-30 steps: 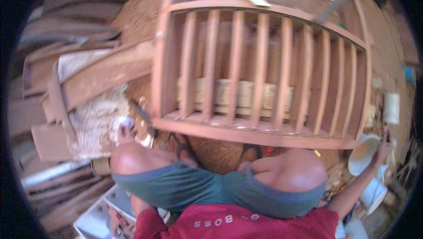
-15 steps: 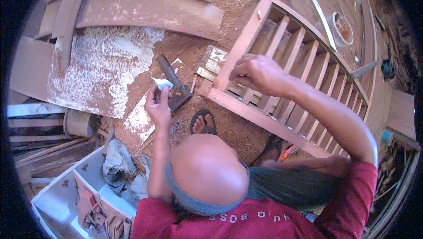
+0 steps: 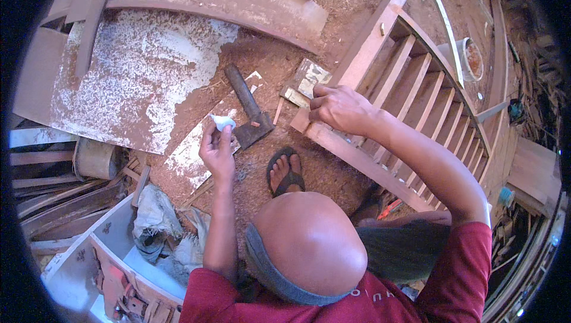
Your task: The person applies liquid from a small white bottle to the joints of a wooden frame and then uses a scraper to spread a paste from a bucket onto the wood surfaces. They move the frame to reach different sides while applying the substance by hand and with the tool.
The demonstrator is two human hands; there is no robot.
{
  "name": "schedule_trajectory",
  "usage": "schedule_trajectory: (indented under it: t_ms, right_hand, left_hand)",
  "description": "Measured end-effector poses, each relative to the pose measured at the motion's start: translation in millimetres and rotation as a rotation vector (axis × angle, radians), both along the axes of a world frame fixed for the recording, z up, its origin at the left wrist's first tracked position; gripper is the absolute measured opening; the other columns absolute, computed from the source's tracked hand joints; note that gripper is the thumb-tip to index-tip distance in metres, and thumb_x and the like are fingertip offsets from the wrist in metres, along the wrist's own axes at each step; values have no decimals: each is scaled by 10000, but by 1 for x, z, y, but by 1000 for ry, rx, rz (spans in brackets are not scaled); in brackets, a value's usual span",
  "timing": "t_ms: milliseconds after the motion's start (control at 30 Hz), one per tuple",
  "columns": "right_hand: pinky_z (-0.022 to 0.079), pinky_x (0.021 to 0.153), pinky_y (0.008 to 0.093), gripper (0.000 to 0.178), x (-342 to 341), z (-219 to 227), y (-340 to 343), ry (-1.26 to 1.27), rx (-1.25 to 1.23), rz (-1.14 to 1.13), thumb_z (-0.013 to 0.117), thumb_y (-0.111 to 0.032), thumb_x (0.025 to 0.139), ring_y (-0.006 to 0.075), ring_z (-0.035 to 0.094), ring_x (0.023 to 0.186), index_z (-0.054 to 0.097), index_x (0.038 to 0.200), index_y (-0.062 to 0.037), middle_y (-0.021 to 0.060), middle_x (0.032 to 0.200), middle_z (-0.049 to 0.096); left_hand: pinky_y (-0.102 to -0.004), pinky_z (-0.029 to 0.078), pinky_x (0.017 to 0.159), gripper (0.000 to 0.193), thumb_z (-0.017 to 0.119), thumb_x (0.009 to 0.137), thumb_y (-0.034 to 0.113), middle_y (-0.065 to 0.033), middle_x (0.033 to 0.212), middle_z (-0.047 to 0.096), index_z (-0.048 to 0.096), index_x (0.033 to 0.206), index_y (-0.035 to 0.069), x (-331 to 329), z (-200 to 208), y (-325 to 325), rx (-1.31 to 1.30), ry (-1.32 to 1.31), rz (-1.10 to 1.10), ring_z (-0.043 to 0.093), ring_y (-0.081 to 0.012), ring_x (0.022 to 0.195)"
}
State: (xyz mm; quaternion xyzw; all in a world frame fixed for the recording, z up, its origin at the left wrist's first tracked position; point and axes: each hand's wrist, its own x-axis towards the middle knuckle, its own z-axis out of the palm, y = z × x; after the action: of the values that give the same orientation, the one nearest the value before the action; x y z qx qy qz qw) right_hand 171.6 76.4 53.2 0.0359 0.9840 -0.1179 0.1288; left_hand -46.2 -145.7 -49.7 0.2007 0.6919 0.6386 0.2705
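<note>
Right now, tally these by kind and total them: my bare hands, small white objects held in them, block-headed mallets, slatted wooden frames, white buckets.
Bare hands: 2 (left hand, right hand)
Small white object in the left hand: 1
Block-headed mallet: 1
Slatted wooden frame: 1
White bucket: 1
Total: 6

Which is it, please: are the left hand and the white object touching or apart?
Touching: the head view shows the left hand holding the white object, thumb against its edge.

One of the hands (image 3: pixel 217 153) pinches a white object (image 3: pixel 224 123)
</note>
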Motion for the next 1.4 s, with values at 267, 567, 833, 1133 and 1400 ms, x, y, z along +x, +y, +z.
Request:
schedule_trajectory:
  t_ms: [267, 567, 833, 1133, 1400]
  right_hand:
    - [477, 899, 371, 155, 15, -2, -6, 104, -12, -52, 582, -175, 804, 218, 560, 1030, 712, 879, -140, 22, 993, 625]
    - [440, 908, 372, 399, 32, -1, -6, 137, 14, -198, 529, -171, 860, 245, 520, 1140, 643, 1241, -191, 69, 1162, 580]
    - [423, 892, 340, 482, 57, -3, -45, 84, 169, -212, 469, -180, 900, 219, 518, 1058, 518, 1366, -67, 71, 1150, 554]
    - [404, 909, 351, 546, 56, -6, -55, 44, 235, -222, 480, -153, 882, 215, 507, 1076, 450, 1418, -57, 75, 1165, 527]
    - [431, 824, 351, 533, 73, -2, -40, 95, 236, -170, 466, -222, 912, 196, 519, 1048, 436, 1443, -174, 42, 1139, 537]
  left_hand:
    - [-249, 531, 749, 293, 671, 918, 44, -103, 1071, 679, 598, 1192, -30, 1, 1, 5, 57, 13, 23, 655, -134, 927]
    - [-253, 534, 732, 305, 663, 929, 62, -100, 1086, 677, 590, 1213, -22, 10, 6, 11, 48, -8, -7, 657, -144, 956]
    - [-247, 525, 789, 331, 691, 910, 66, -86, 1078, 671, 598, 1210, -38, 19, 7, 7, -23, -35, -43, 637, -121, 952]
    - [-266, 505, 859, 321, 697, 901, 50, -72, 1062, 665, 606, 1193, -50, 54, 17, 22, 45, -34, -166, 620, -125, 971]
    - [-243, 494, 814, 306, 694, 906, 51, -51, 1033, 666, 610, 1188, -31, 69, 14, 17, -46, -18, -189, 610, -102, 936]
